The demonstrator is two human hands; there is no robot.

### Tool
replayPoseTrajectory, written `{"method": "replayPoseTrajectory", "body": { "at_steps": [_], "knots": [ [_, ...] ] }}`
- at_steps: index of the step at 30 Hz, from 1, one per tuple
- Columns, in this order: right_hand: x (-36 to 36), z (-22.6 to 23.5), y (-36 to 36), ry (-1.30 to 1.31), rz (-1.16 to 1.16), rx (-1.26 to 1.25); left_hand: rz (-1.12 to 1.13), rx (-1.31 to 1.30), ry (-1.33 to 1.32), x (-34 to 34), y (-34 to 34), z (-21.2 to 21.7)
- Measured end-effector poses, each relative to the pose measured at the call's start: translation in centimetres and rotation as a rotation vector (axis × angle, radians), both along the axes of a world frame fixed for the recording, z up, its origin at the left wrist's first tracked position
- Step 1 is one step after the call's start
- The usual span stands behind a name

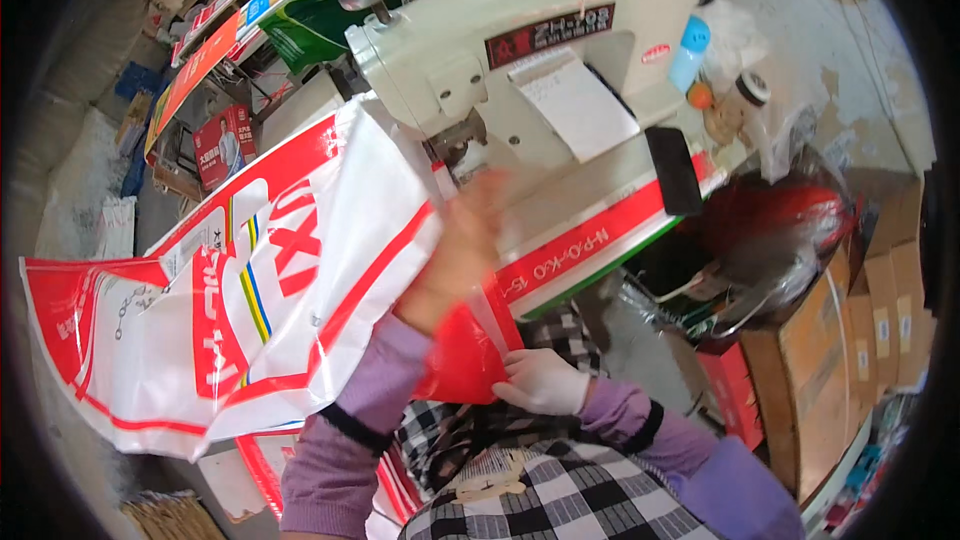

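A large red and white printed plastic sack (350,310) spreads from the left side to the head of a cream sewing machine (440,50). My left hand (460,250), smeared by motion, reaches over the sack's edge close to the machine's needle area; its fingers are too blurred to read. In a white glove, my right hand (545,381) pinches the edge of a red plastic piece (462,355) above my lap. Whether that piece belongs to the same sack I cannot tell.
A white paper pad (572,103) and a black phone-like slab (673,171) rest at the machine. Cardboard boxes (800,400) and a plastic-wrapped bundle (765,230) stand at the right. A red carton (223,147) and more printed sheeting (205,65) lie at the far left.
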State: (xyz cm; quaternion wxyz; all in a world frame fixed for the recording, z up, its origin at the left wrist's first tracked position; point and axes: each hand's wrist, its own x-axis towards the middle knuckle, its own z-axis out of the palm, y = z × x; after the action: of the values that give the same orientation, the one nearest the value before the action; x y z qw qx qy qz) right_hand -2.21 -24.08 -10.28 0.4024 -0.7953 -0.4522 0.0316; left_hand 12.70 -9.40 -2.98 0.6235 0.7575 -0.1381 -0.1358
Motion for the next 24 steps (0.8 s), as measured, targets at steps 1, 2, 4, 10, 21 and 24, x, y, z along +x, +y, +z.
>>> {"method": "replayPoseTrajectory", "body": {
  "at_steps": [1,2,4,10,21,24],
  "knots": [
    [0.3,2.0,0.9,0.04,0.011,0.059,0.212,0.513,-0.626,3.3,9.3,-6.5],
    [0.7,2.3,-0.7,0.111,-0.082,0.072,0.281,0.68,-0.073,3.7,10.2,-5.3],
    [0.0,2.9,1.9,0.711,-0.152,0.21,0.505,1.302,-0.81,2.3,14.1,-8.6],
    [-0.4,4.9,2.3,0.403,-0.125,0.437,0.238,0.825,-0.575,3.4,9.5,-0.1],
    [-0.1,5.5,1.5,0.379,-0.062,0.44,0.118,1.007,-0.528,1.4,5.1,-5.3],
    [-0.4,3.8,0.9,0.386,-0.061,0.364,0.236,1.246,-0.476,-1.4,1.5,-6.0]
  ]
}}
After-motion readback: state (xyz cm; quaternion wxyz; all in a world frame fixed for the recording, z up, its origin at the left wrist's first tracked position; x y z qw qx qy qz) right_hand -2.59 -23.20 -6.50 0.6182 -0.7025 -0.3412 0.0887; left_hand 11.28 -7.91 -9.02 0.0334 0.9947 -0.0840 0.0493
